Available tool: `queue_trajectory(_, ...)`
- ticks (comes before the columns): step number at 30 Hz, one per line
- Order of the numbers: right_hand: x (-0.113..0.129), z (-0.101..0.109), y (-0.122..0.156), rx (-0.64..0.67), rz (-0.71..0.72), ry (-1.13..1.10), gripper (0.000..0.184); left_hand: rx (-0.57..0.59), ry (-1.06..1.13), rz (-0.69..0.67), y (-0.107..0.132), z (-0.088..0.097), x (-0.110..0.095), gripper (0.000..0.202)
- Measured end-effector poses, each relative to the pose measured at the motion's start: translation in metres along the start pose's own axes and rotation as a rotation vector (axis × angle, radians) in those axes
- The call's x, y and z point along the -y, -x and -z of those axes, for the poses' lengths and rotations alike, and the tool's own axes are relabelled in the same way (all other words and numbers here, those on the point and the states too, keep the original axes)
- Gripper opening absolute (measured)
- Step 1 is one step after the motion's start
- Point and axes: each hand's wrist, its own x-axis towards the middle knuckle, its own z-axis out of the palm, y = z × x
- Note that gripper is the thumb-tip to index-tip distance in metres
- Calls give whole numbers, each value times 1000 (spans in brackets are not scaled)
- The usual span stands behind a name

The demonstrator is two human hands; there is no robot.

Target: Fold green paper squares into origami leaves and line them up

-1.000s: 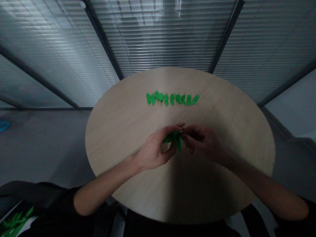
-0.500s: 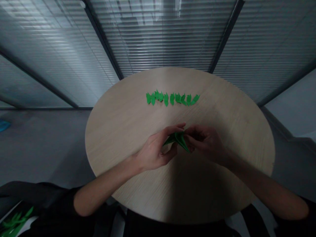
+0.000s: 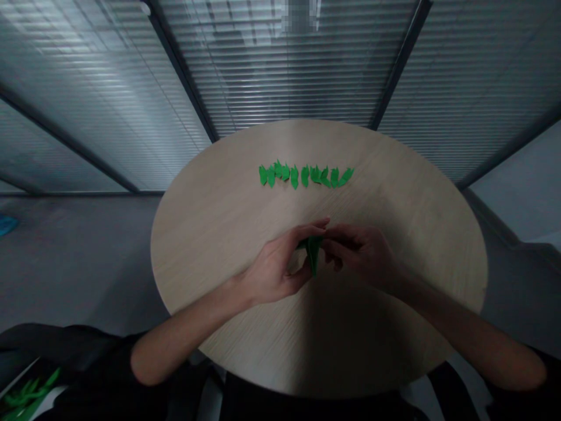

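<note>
Above the middle of the table, a folded piece of green paper (image 3: 312,252) is held between my two hands, one pointed flap hanging downward. My left hand (image 3: 283,263) grips it from the left, thumb below and fingers above. From the right, my right hand (image 3: 362,251) pinches its upper edge with bent fingers. Part of the paper is hidden behind the fingers. Farther back on the table lies a row of several small folded green paper pieces (image 3: 305,176) with pointed tips.
The round wooden table (image 3: 197,210) stands against glass panels with blinds (image 3: 289,88). At the lower left, an open container holds more green pieces (image 3: 28,394). A blue object (image 3: 6,224) lies on the floor at the far left.
The paper's pointed flap has swung from slanting down-right to hanging almost straight down. My right fingers have shifted slightly left along it; my left hand has hardly moved.
</note>
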Motion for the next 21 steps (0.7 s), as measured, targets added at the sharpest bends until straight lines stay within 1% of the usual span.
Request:
queue_trajectory(3,0,0,1,-9,16,-16,21,-6,-1,-2,-1,-1,-2,63)
queue_trajectory(8,-3,-1,4,-21,21,-37,26,-13,-4,14,0,-3,-2,63)
queue_trajectory(13,-7,0,4,-15,23,-17,22,-14,4,11,1,-3,-1,66)
queue_trajectory(18,-3,0,2,23,19,35,20,2,-17,5,1,-1,0,67)
queue_trajectory(21,-1,-1,1,13,22,45,21,3,-11,9,0,-1,-1,68)
